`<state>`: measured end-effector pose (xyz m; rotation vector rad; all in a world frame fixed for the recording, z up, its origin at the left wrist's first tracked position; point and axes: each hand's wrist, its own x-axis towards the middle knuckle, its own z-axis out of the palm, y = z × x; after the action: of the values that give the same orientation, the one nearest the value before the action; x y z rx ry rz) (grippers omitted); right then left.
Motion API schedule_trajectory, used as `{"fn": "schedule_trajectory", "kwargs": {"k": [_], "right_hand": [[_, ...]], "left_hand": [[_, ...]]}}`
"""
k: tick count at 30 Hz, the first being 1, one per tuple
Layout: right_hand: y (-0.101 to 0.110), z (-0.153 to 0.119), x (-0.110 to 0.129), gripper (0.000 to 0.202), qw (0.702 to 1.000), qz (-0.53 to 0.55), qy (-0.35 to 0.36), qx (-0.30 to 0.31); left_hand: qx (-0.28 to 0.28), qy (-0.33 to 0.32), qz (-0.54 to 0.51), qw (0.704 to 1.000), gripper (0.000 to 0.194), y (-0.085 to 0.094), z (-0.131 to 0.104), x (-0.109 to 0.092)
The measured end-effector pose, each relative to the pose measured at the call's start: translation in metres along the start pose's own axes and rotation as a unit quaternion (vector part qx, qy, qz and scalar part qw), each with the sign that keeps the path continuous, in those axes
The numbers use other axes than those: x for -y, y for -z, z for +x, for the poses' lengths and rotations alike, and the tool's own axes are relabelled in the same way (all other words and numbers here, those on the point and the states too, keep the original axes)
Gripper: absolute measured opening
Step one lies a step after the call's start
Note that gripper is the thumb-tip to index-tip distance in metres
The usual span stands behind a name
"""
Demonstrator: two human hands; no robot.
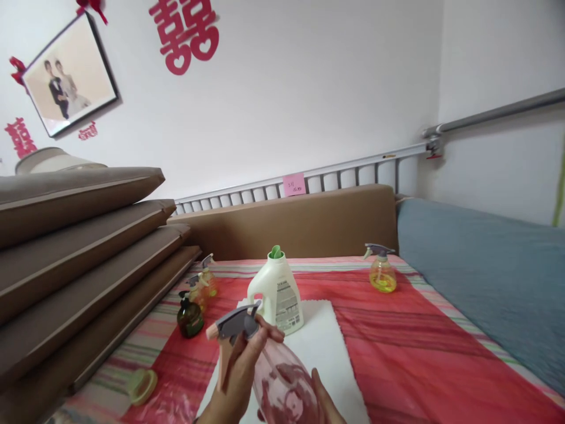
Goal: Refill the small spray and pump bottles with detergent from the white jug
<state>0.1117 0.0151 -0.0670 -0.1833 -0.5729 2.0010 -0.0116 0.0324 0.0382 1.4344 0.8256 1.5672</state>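
Observation:
A pink transparent spray bottle (286, 383) with a grey and pink spray head is tilted over a white cloth (329, 335). My left hand (245, 368) grips it at the neck, fingers closed just below the spray head. Around the body of the bottle, at the lower right, is my right hand (324, 400), its fingers partly seen through the pink plastic. Right behind the bottle, a white jug (282, 294) with a green opening stands upright on the cloth.
Left of the cloth are a dark green pump bottle (190, 317), two spray bottles and a pale green lid (143, 387). A spray bottle with yellow liquid (382, 275) stands at the back right. Stacked cushions (88, 235) line the left side.

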Motion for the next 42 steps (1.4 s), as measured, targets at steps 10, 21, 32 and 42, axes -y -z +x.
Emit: {"fn": "schedule_trajectory", "kwargs": {"k": [10,21,32,42], "right_hand": [[0.006,-0.007,0.013,0.045,0.991,0.091,-0.089,-0.043],[-0.001,0.002,0.0,0.044,0.991,0.1,-0.043,-0.072],[0.023,0.005,-0.012,0.069,0.972,0.029,0.179,-0.148],[0.01,-0.011,-0.008,0.052,0.996,0.079,-0.008,-0.026]], "left_hand": [[0.004,0.007,-0.099,0.995,0.01,-0.004,0.0,0.002],[0.003,-0.003,-0.121,0.993,0.01,-0.004,-0.002,-0.001],[-0.05,0.016,-0.158,0.986,0.01,-0.006,0.0,0.003],[0.042,0.032,-0.064,0.997,0.036,0.002,-0.002,-0.005]]}}
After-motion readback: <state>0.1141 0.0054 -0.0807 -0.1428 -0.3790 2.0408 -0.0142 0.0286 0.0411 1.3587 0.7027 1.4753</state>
